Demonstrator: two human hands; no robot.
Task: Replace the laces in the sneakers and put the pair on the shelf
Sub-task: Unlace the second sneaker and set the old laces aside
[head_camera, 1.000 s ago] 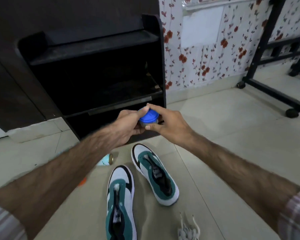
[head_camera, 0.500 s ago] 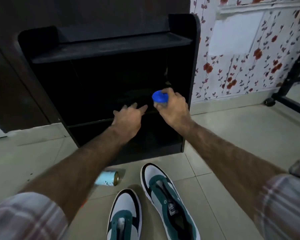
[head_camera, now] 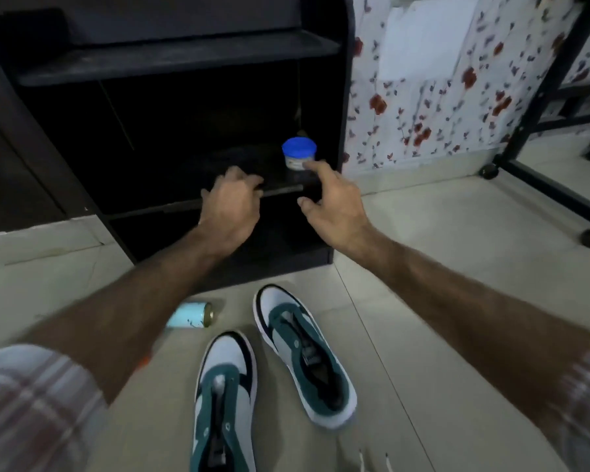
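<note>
Two white and teal sneakers lie on the tiled floor, the left sneaker (head_camera: pixel 223 403) near the bottom edge and the right sneaker (head_camera: pixel 304 356) angled beside it; both show no laces. The black shelf unit (head_camera: pixel 184 59) stands just behind them. A small jar with a blue lid (head_camera: pixel 298 153) stands on its middle shelf at the right. My right hand (head_camera: pixel 331 202) hovers just in front of the jar, fingers spread and holding nothing. My left hand (head_camera: pixel 230 202) is at the middle shelf's front edge, fingers loosely bent, holding nothing. Two white lace tips (head_camera: pixel 372 463) show at the bottom edge.
A pale blue can (head_camera: pixel 191 315) lies on its side left of the sneakers. A floral-papered wall (head_camera: pixel 423 107) rises right of the shelf unit. A black wheeled metal frame (head_camera: pixel 539 158) stands at the far right.
My right hand has set the blue-lidded jar on the middle shelf and let go, drawing back slightly. My left hand has stayed near the shelf edge. The view has moved closer.
</note>
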